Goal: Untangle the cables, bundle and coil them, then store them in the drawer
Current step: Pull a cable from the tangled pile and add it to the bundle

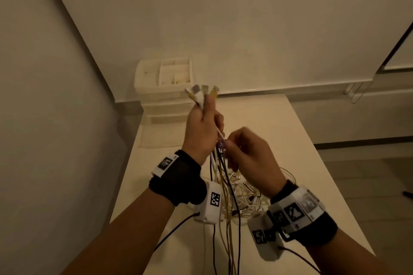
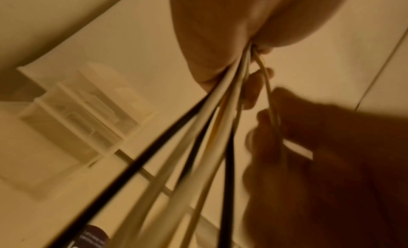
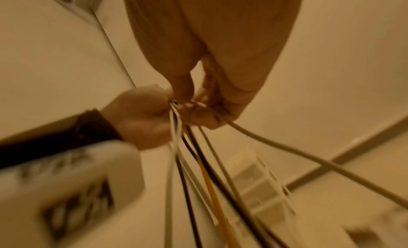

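Observation:
My left hand [image 1: 204,127] is raised above the table and grips a bunch of several cables [image 1: 223,176], white, yellow and black, in its fist. Their USB plugs [image 1: 201,91] fan out above the fist. The cables hang down to a tangled pile [image 1: 245,192] on the table. My right hand [image 1: 248,152] is just right of the bunch and pinches one white cable [image 3: 287,150] near the fist. In the left wrist view the cables [image 2: 212,122] stream from the palm. The right wrist view shows both hands meeting at the bunch [image 3: 176,108].
A white plastic drawer unit [image 1: 163,89] with an open compartmented top stands at the table's far left corner. A wall runs close along the left. The white table [image 1: 301,140] has its right edge toward the floor.

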